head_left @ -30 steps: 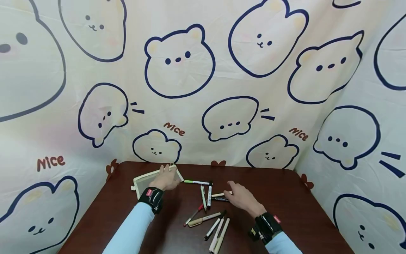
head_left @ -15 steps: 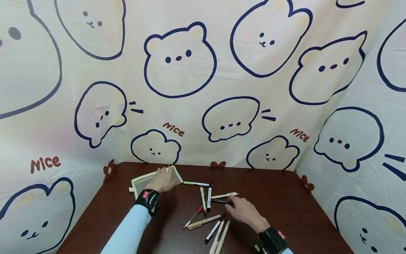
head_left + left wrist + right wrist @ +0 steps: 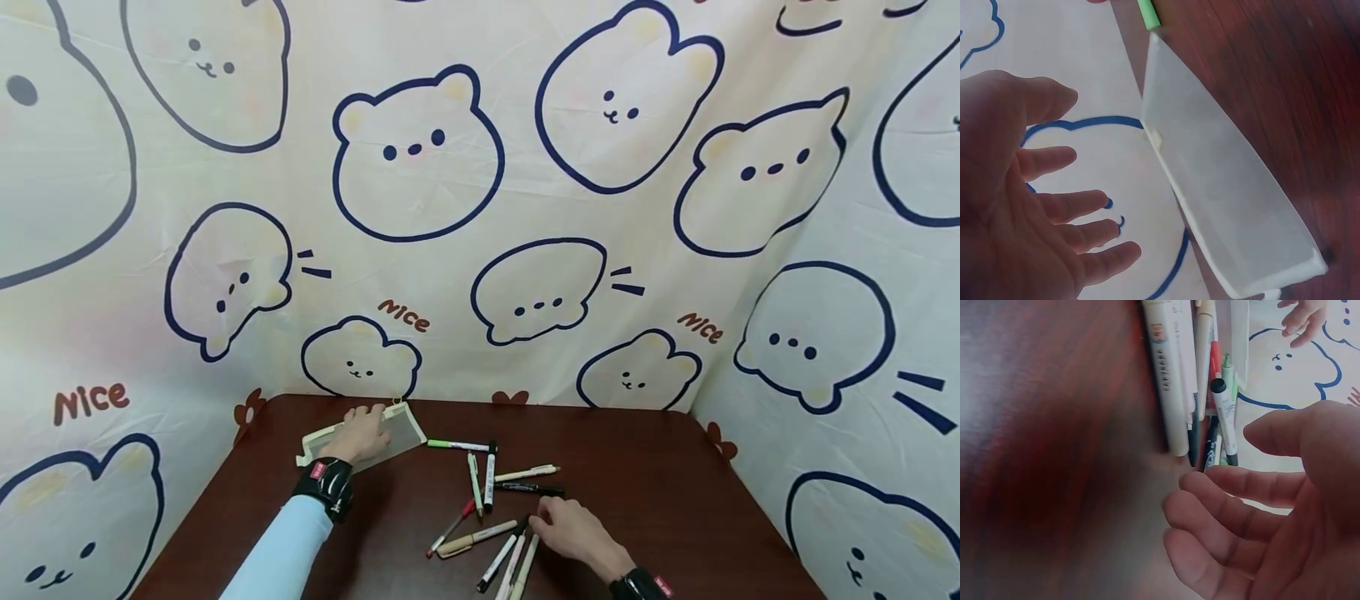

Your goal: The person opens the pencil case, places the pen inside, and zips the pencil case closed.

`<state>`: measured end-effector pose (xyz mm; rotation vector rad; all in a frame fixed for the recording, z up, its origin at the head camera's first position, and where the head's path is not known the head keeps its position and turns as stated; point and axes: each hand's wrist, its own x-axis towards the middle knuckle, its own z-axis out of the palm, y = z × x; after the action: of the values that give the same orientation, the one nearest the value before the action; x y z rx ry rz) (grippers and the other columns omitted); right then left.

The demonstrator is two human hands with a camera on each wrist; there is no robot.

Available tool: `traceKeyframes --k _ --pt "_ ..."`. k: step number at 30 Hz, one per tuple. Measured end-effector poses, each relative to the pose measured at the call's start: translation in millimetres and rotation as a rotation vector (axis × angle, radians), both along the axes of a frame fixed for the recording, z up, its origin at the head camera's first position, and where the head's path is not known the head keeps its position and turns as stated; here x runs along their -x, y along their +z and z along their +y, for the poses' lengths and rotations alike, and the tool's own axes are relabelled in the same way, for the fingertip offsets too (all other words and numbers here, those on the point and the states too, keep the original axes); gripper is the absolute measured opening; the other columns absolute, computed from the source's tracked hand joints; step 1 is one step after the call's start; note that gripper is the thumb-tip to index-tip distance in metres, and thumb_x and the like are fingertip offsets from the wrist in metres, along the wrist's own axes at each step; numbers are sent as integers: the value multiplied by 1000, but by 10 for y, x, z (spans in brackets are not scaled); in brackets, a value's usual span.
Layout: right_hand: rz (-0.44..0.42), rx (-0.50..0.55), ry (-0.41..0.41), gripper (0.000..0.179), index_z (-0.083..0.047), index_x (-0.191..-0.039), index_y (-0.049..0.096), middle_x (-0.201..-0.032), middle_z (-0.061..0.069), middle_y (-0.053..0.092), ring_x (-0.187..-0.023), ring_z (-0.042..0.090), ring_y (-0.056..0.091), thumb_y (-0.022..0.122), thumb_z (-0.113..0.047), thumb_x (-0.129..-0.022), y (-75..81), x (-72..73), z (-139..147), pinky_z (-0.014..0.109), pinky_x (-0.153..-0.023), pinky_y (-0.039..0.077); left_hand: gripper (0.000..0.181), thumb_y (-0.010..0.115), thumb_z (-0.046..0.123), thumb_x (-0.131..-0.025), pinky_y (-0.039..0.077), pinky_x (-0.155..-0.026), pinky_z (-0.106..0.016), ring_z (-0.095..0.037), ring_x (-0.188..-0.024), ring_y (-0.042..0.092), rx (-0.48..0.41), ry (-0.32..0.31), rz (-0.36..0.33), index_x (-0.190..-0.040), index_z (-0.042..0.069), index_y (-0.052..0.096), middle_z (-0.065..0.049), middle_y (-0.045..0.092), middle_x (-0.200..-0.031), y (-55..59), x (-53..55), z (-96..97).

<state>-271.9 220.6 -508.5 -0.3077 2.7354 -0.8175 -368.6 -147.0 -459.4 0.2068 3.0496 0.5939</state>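
Note:
My left hand (image 3: 358,437) is over a pale, translucent case (image 3: 407,428) at the back left of the table. In the left wrist view its spread fingers stand apart from the case's wall (image 3: 1222,169). Down by the near pens, my right hand (image 3: 576,535) hovers with loosely bent fingers, as the right wrist view shows, and grips nothing. Closest to its fingertips are a dark pen tip (image 3: 521,525) and a cream pen (image 3: 527,562). Beyond the hand lie a black pen (image 3: 529,488) and a beige pen (image 3: 528,472).
Across the middle of the brown table (image 3: 637,467) lie a green-and-white marker (image 3: 459,445), a white marker (image 3: 490,482), a light green pen (image 3: 475,483), a red pen (image 3: 452,527) and a tan pen (image 3: 477,539). A patterned cloth (image 3: 450,275) hangs behind.
My right hand has come from the beige pen, past the black pen, towards me to the near pens. The black pen has shifted slightly. My left hand has slid left over the case.

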Motion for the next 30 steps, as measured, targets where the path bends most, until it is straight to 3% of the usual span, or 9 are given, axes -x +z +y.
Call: traceKeyframes --k 4,11,18,21,27,30 --pt "-35 24 1 19 -15 -91 61 -53 -6 46 -44 9 40 55 -31 -98 -59 -41 40 28 -46 28 56 57 26 -94 40 -98 -64 -49 -127 43 4 7 7 -140 -1 42 -32 46 -137 -23 16 -91" --pt "-87 59 -4 21 -15 -96 64 -54 -4 49 -42 11 44 55 -34 -97 -156 -97 83 29 -45 33 57 56 26 -94 39 -97 -63 -48 -123 44 4 48 -39 -142 -1 41 -32 46 -137 -68 68 -223" --pt "-157 59 1 26 -14 -80 61 -57 0 50 -45 13 44 57 -34 -96 -232 -156 135 31 -48 36 52 59 22 -91 46 -85 -58 -40 -105 51 5 47 -21 -136 -2 48 -28 53 -125 -90 125 -347" --pt "-175 39 5 30 -18 -77 61 -58 -2 51 -47 12 45 57 -41 -95 -445 -70 223 32 -49 37 51 61 24 -90 48 -80 -56 -37 -96 53 13 55 -2 -132 -3 51 -27 56 -117 -110 156 -409" --pt "-253 135 16 36 -21 -74 63 -57 -7 47 -50 12 42 63 -53 -88 -1160 240 522 33 -49 35 48 63 24 -90 49 -81 -57 -39 -95 56 13 88 -29 -128 -5 53 -28 57 -115 -165 198 -519" --pt "-289 170 38 34 -21 -74 67 -59 -5 52 -51 13 45 65 -52 -86 -1348 321 584 35 -50 36 41 61 18 -89 49 -80 -57 -38 -94 58 11 79 -43 -123 -5 56 -28 60 -114 -223 237 -603"
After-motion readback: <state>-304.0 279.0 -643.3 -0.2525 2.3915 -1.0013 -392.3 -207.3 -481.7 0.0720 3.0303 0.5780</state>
